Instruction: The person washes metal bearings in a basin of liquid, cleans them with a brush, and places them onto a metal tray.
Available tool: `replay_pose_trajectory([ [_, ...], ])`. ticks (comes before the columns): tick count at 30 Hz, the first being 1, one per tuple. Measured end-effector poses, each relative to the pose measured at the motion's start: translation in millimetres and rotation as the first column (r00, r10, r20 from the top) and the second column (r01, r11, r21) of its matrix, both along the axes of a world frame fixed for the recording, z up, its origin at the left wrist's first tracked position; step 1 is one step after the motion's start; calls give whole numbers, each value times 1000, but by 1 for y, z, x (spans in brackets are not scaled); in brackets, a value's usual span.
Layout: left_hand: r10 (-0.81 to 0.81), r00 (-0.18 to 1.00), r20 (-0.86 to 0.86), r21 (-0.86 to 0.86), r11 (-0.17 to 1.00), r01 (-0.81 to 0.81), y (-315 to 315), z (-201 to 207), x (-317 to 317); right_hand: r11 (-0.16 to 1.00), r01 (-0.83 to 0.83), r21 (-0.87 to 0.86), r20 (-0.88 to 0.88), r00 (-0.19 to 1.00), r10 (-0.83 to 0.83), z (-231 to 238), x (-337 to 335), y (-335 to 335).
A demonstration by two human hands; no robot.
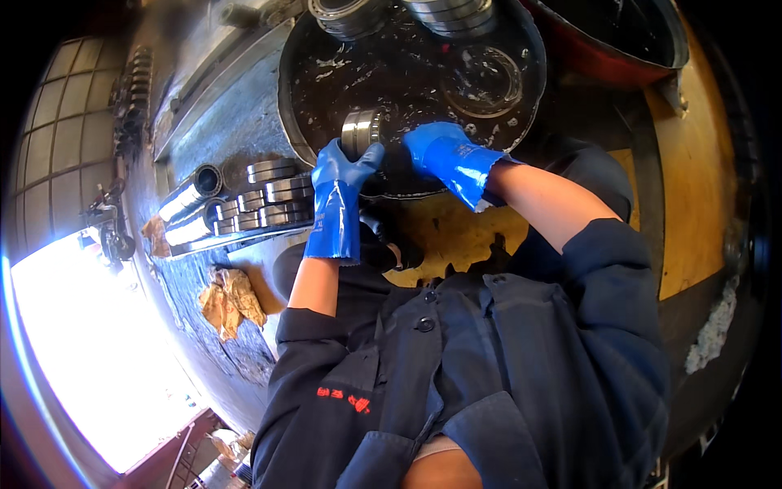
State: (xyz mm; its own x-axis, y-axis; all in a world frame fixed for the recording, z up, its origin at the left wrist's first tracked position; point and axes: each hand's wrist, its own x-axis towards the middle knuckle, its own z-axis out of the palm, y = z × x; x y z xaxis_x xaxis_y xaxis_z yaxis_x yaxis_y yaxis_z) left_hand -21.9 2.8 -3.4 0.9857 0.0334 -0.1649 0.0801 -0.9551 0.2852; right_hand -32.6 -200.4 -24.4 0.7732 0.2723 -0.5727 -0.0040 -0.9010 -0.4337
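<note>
In the head view, the gloved left hand [346,169] pinched a steel bearing [361,132] on edge between fingers and thumb, above the near side of the round tub [285,114], probably so that drips fell back inside. The right hand [446,153] hung over the tub too (whether its fingers were pressed together or gripping something, one could not tell). More bearings [285,191] sat stacked at the left, presumably for easy reach.
</note>
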Motion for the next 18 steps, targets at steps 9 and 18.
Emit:
replay_pose_trajectory([
  [9, 12, 978, -210, -104, 994, -34, -6, 20, 8, 919, 191, 345, -125, 980, -157, -50, 3, 20],
  [18, -267, 916, -300, -295, 939, 177, 31, -52, 83, 621, 359, 697, -250, 933, -258, -94, 1, 46],
])
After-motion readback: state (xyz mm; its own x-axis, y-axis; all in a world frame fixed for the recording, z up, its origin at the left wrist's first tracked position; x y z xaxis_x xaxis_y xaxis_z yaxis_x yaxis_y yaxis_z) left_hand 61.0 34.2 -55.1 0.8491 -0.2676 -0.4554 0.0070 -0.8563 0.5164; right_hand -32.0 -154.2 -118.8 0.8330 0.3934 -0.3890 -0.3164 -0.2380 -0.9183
